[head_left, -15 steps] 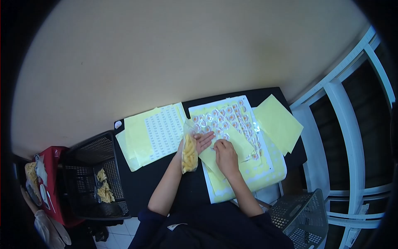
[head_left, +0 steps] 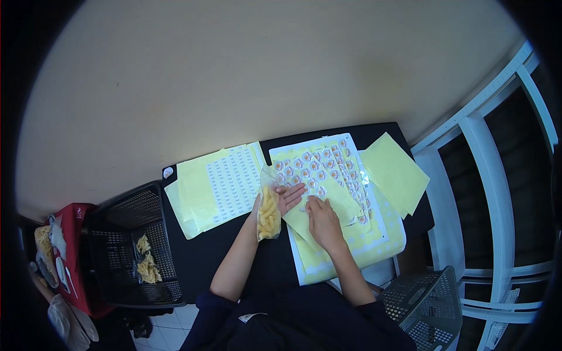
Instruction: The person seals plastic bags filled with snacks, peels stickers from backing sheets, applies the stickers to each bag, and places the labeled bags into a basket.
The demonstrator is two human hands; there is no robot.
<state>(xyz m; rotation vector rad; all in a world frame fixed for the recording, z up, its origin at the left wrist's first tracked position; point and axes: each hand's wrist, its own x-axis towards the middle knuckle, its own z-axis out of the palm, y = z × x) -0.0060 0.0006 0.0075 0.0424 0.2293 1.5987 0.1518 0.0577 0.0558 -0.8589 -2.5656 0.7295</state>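
A clear plastic bag of pale yellow snack sticks (head_left: 269, 216) stands upright against my left hand (head_left: 285, 199). That hand supports it near the thumb, with the fingers stretched out to the right. My right hand (head_left: 324, 217) is closed in a pinch just beside the left fingertips, over the sticker sheets. A small whitish piece, which looks like a round sticker (head_left: 304, 202), shows at its fingertips. Beneath and behind the hands lie sheets of round stickers (head_left: 319, 165) with orange centres on yellow backing. Part of a bare yellow backing sheet (head_left: 336, 199) lies over them.
Yellow sheets with small printed labels (head_left: 234, 181) lie on the black table (head_left: 263, 269) at left. Another yellow sheet (head_left: 395, 175) lies at right. A black basket (head_left: 126, 205) holds bagged snacks (head_left: 147, 266). A grey basket (head_left: 424, 304) stands lower right. Another person's hand (head_left: 41, 285) shows far left.
My right hand has shifted slightly to the right, still pinched near the left fingertips. The bag stays at my left hand, and the view has moved a little.
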